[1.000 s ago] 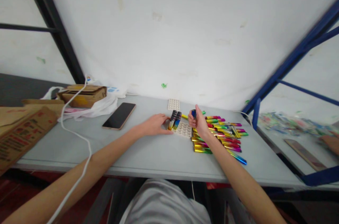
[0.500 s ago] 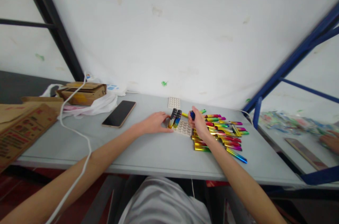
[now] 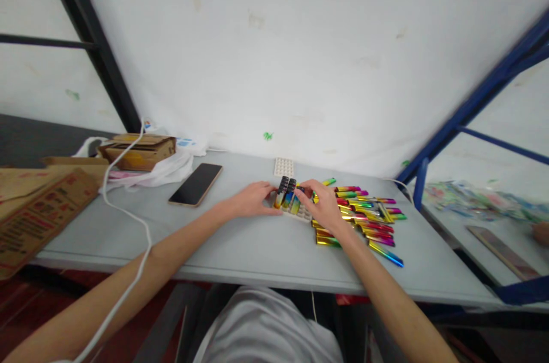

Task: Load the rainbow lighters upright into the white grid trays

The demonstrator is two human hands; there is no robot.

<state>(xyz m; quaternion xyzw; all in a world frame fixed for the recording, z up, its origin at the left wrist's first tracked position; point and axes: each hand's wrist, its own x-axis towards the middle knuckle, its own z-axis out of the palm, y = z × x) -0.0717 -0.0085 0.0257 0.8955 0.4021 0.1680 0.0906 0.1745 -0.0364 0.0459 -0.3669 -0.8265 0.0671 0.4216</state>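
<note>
A white tray with rows of round holes (image 3: 302,213) lies on the table. Several shiny tubes with black tops (image 3: 283,191) stand upright in rows at its left side, coloured yellow and blue below. My left hand (image 3: 256,199) is curled round the tray's left end, its thumb at the front corner and fingers beside the outer row. Over the tray, the fingers of my right hand (image 3: 321,201) close on a shiny yellow-green tube (image 3: 295,204) next to the standing rows. Part of that tube is hidden by the fingers.
A pile of metallic coloured tubes (image 3: 373,226) lies right of the tray. Behind stands a second white holed tray (image 3: 283,167). A phone (image 3: 196,184), plastic bag (image 3: 171,171), cardboard boxes (image 3: 47,211) and white cable (image 3: 143,260) are at left. A blue frame (image 3: 422,174) borders the right.
My right hand has moved left and lowered a tube to the tray beside the standing rows. My left hand stays at the tray's left end. The view has shifted slightly.
</note>
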